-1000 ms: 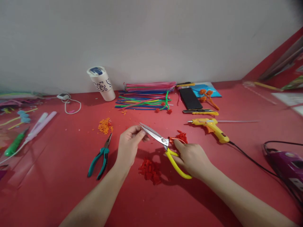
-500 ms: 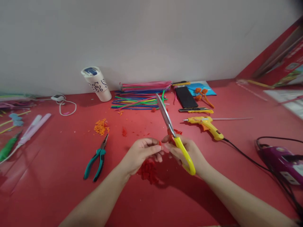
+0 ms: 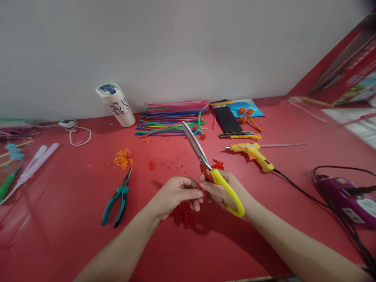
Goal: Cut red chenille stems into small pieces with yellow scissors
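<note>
My right hand (image 3: pixel 227 192) is wrapped round the yellow handles of a pair of scissors (image 3: pixel 205 162), whose closed silver blades point up and away to the left. My left hand (image 3: pixel 176 194) meets it fingertip to fingertip, fingers pinched on a small red bit that I cannot make out clearly. Under both hands lies a pile of red snippets (image 3: pixel 183 213) on the red table (image 3: pixel 205 250). A second small red clump (image 3: pixel 217 163) sits just behind the scissors.
Teal pliers (image 3: pixel 117 196) lie to the left, orange snippets (image 3: pixel 122 158) beyond them. Coloured pipe cleaners (image 3: pixel 173 119), a white cup (image 3: pixel 114 103), a phone (image 3: pixel 227 119) and a yellow glue gun (image 3: pixel 252 152) with its cord lie behind. A purple device (image 3: pixel 346 196) sits at right.
The scissors swung from lying across, tip in my left fingers, to pointing up and away. My left hand let go of the blade and came down to my right hand's fingertips.
</note>
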`<state>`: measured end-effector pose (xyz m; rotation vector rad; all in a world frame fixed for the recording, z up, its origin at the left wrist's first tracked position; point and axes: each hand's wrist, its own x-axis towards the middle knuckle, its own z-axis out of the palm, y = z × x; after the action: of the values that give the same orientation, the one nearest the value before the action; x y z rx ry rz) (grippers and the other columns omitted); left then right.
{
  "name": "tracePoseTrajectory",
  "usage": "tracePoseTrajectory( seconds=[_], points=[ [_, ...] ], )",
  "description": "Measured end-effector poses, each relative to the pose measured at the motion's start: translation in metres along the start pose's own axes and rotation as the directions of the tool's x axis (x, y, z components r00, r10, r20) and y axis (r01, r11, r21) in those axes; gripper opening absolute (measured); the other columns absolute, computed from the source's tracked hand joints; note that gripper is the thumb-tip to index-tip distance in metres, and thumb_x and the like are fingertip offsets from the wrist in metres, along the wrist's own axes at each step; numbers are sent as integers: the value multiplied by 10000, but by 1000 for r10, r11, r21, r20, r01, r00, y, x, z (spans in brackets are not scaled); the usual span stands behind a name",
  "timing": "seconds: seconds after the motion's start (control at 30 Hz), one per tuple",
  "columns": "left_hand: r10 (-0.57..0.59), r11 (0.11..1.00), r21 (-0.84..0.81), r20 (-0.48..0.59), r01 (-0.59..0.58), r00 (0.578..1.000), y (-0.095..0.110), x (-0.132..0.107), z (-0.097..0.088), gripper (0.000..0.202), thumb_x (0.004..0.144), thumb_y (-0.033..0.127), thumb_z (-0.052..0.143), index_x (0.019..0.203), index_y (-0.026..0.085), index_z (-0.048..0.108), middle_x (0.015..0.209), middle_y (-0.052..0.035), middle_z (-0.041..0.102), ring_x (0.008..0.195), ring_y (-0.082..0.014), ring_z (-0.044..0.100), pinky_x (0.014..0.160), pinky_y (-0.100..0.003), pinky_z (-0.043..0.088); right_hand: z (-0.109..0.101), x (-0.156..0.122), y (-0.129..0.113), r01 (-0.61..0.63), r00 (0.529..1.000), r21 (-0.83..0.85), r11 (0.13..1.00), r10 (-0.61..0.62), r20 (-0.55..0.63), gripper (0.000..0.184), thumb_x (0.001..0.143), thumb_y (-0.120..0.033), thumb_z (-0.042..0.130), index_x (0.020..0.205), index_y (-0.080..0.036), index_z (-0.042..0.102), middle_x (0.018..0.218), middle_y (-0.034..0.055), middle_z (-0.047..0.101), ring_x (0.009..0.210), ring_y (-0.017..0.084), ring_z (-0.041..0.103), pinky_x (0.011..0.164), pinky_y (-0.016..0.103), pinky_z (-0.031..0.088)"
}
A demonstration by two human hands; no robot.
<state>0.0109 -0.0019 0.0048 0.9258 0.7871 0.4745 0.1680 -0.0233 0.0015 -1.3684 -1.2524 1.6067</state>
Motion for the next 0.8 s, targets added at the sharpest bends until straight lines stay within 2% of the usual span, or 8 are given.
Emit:
tracePoseTrajectory(
  seconds=[0.1,0.27,0.43,0.53,0.63,0.73,0.8],
  points=[
    [-5,1000,22,-47,6,999,-2,2,0,101,633,214,645,663,121,620,612,-17,609,454,-85,554,486,-201,412,0,0,-2,-2,1000,-28,1000,1,-26,158,694,-323,517,674,-184,444,390,-100,432,263,28,307,267,146,240],
    [112,987,134,-178,-89,978,-4,5,0,110,641,215,641,710,130,629,615,-16,610,522,-103,577,539,-212,431,1,2,-3,53,992,-112,992,-65,-112,109,651,-228,493,620,-197,394,380,-117,361,294,31,319,319,161,246],
    [140,975,204,-240,-91,961,-7,7,6,56,623,188,633,649,143,611,593,9,591,484,-103,565,524,-225,434,3,3,0,71,989,-187,980,-94,-117,132,673,-270,477,623,-207,372,384,-115,326,325,44,303,361,185,249],
    [186,968,214,-279,-127,942,-6,7,5,62,621,191,630,658,143,616,582,2,603,485,-113,566,521,-236,440,-1,3,1,142,973,-316,938,-191,-132,174,690,-334,490,633,-199,397,455,-83,367,402,60,343,401,193,270],
    [254,965,162,-370,-207,894,-3,8,-1,74,628,199,631,669,140,613,519,4,603,480,-112,561,526,-229,436,-9,3,2,203,935,-570,796,-330,-128,222,696,-403,505,676,-193,438,532,-48,429,469,80,385,442,199,283],
    [339,935,78,-486,-346,806,1,9,-11,68,628,194,637,657,144,600,502,19,597,478,-91,544,539,-214,428,-15,1,4,153,929,-825,544,-364,-68,260,708,-451,489,742,-197,444,517,-40,460,440,98,409,441,212,248],
    [372,907,36,-536,-420,758,3,9,-15,66,623,185,640,642,144,592,520,22,597,486,-84,540,535,-207,423,-15,0,6,121,933,-911,394,-358,-31,289,731,-478,450,786,-194,442,527,-21,502,452,122,461,448,221,229]
  ],
)
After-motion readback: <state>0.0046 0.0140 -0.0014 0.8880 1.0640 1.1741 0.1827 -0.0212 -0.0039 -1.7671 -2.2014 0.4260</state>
